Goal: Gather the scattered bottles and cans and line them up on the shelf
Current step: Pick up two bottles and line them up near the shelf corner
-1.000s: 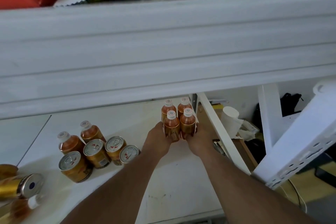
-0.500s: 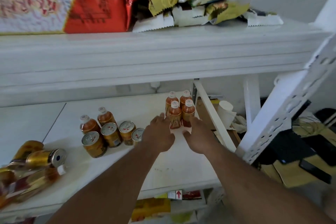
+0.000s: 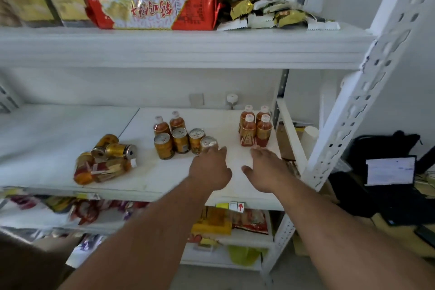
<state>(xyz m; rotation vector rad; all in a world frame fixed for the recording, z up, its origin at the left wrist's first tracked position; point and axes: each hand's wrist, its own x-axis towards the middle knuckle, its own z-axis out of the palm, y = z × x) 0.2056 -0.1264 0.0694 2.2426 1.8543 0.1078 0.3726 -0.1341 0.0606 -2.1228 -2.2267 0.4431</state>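
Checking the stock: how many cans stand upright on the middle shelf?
4: a row in the centre, the rightmost by the left hand. The toppled pile isn't counted.

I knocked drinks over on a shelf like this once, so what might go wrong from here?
The left hand hovers right beside the nearest gold can with a silver top; a careless sweep might topple that upright cluster. The toppled gold cans and amber bottles lie near the white shelf's front edge and might roll off.
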